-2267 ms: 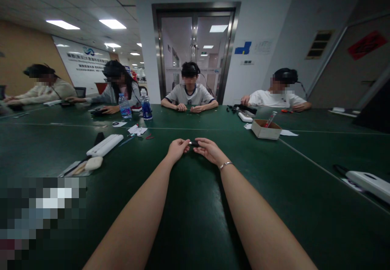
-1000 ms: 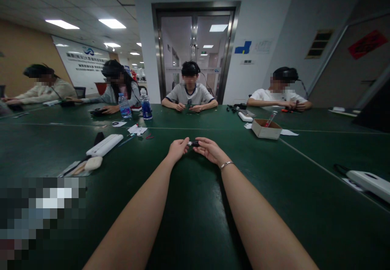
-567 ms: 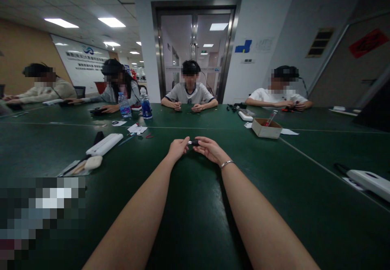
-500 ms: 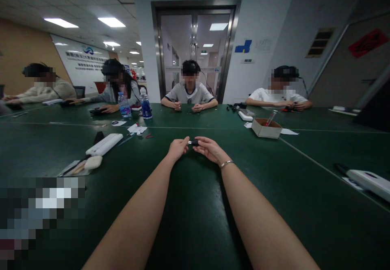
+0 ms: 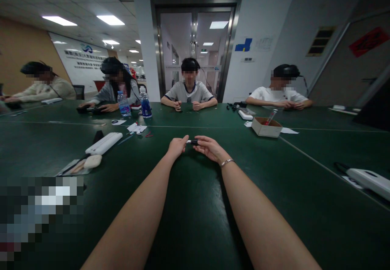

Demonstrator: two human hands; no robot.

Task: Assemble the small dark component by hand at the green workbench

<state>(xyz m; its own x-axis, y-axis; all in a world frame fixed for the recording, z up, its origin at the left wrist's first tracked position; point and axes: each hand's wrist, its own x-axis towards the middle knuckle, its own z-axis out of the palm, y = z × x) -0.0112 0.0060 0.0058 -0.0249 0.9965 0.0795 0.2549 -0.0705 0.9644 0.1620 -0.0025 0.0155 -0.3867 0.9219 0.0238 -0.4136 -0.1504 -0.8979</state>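
Observation:
Between my hands, a small black cylinder with a silvery end (image 5: 192,142) is held level above the dark green table (image 5: 195,205). My left hand (image 5: 177,147) pinches the silvery end between thumb and fingers. On the black end, the fingers of my right hand (image 5: 209,148) are closed, with a metal bracelet at that wrist. The two hands are a short way apart, and the cylinder bridges them. Its exact kind is too small to make out.
Left of my arms lie a white power bank (image 5: 106,143), a clear pouch (image 5: 76,166) and paper scraps (image 5: 137,128). Two bottles (image 5: 146,105) stand farther back. An open box (image 5: 266,128) sits to the right, with another white device (image 5: 370,182) nearer. Several people sit around the table.
My hands keep their grip on the cylinder and have hardly moved. Across the table at right, a person's hands no longer show the small red item.

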